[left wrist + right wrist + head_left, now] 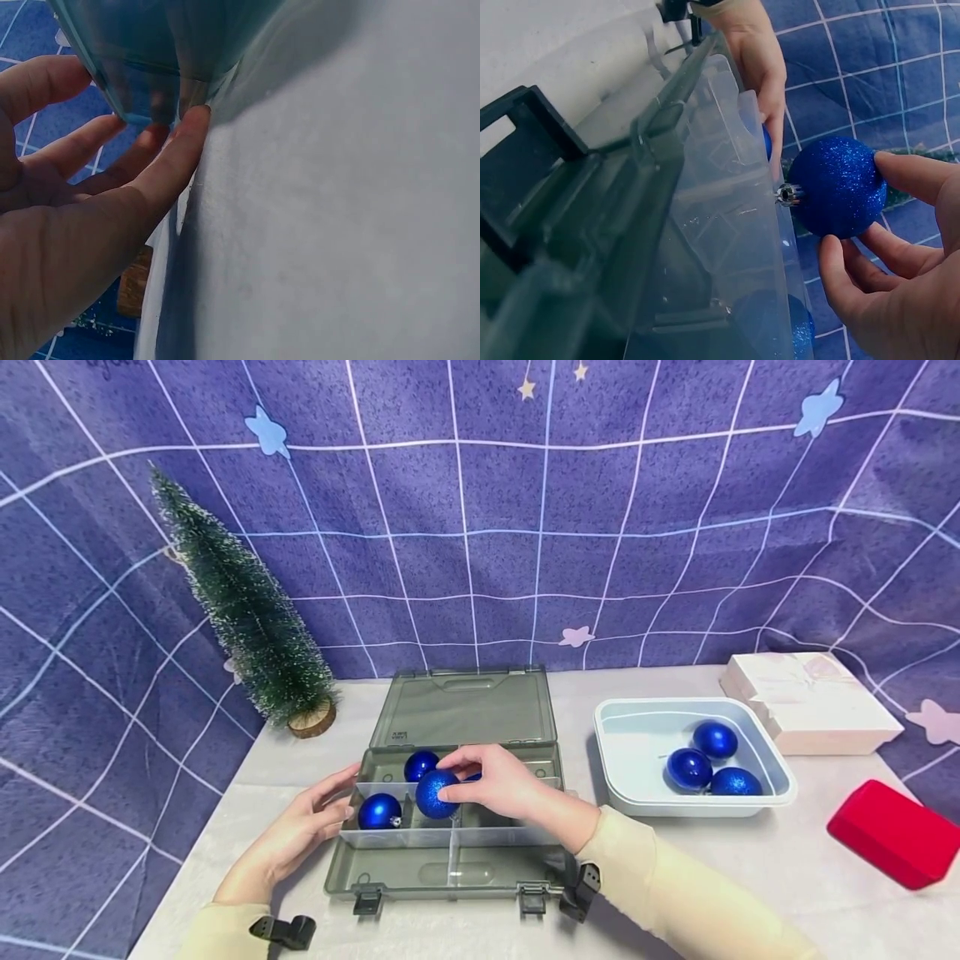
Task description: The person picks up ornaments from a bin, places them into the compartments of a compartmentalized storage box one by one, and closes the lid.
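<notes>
My right hand [495, 781] pinches a glittery blue Christmas ball [437, 794] between thumb and fingertips, over the middle row of a grey see-through divided box [397, 868]. In the right wrist view the ball's silver cap [788, 195] points toward the clear divider. A smooth blue ball [379, 812] lies in the middle row's left compartment, and a shiny one [421, 766] sits in the back row. Another blue ball shows partly behind my right fingers. My left hand [303, 822] touches the box's left side with extended fingers [161, 169].
The box's lid [465, 710] lies open toward the back. To the right, a white tub [630, 743] holds 3 blue balls. Beyond are a white gift box [817, 718] and a red object [892, 835]. A small frosted tree [247, 618] stands back left, before a purple cloth backdrop.
</notes>
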Motion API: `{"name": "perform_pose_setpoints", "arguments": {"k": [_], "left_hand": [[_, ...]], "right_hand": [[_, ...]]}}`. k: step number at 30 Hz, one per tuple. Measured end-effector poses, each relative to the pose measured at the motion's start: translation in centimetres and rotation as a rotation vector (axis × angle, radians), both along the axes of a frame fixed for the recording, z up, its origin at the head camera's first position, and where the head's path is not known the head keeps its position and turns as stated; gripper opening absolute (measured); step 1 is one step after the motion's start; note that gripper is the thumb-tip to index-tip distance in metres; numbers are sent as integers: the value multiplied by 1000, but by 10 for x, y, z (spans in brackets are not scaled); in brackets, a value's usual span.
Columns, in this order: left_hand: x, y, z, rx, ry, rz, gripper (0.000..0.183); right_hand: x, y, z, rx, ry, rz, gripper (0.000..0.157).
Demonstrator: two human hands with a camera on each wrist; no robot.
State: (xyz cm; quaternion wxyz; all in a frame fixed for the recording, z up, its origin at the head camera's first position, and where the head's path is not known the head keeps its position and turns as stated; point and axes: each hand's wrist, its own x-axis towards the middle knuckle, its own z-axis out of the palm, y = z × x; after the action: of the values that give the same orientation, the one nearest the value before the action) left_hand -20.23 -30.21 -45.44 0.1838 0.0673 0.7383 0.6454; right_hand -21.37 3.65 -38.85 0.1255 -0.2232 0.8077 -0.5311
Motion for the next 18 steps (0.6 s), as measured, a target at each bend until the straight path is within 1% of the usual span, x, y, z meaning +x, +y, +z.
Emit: {"name": "perform_pose_setpoints", "arguments": {"k": [3,9,15,18], "left_hand": [[0,0,0,0,0,0,74],[-1,-1,-1,10,-5,-6,75],[-1,-2,-1,16,-5,-12,75],[-1,-2,-1,17,-4,-12,74]], "right_hand": [[-1,-4,-2,-9,-15,-9,31],[-3,-10,-4,-42,-23,-18,23],[-3,-9,-7,-35,-19,-11,23],[-3,-5,-8,-53,-18,-7,23]]}}
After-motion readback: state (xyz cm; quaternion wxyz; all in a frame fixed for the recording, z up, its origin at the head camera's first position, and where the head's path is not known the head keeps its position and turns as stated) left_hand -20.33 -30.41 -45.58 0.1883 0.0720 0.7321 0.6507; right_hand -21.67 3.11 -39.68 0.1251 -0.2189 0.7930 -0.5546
